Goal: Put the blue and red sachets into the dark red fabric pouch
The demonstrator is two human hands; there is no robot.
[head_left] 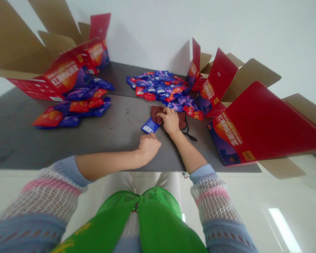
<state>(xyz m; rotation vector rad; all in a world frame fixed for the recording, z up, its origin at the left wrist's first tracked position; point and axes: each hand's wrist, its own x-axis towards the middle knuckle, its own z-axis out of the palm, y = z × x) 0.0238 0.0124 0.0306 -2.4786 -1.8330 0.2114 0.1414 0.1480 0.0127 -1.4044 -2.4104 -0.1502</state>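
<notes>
A blue sachet with a white barcode patch lies at a slant on the dark tabletop. My left hand is closed, its fingertips pressed together at the sachet's near edge. Just beyond, my right hand has its fingers bent around a bunched brown cloth, which covers the far end of the sachet. A black cord trails from the cloth toward the right. Behind my right hand spreads a loose pile of blue and red sachets.
More red and blue sachets are stacked on the left. Open red cartons with raised flaps stand behind them. Several open red cartons line the right side. The grey table meets a white wall at the back.
</notes>
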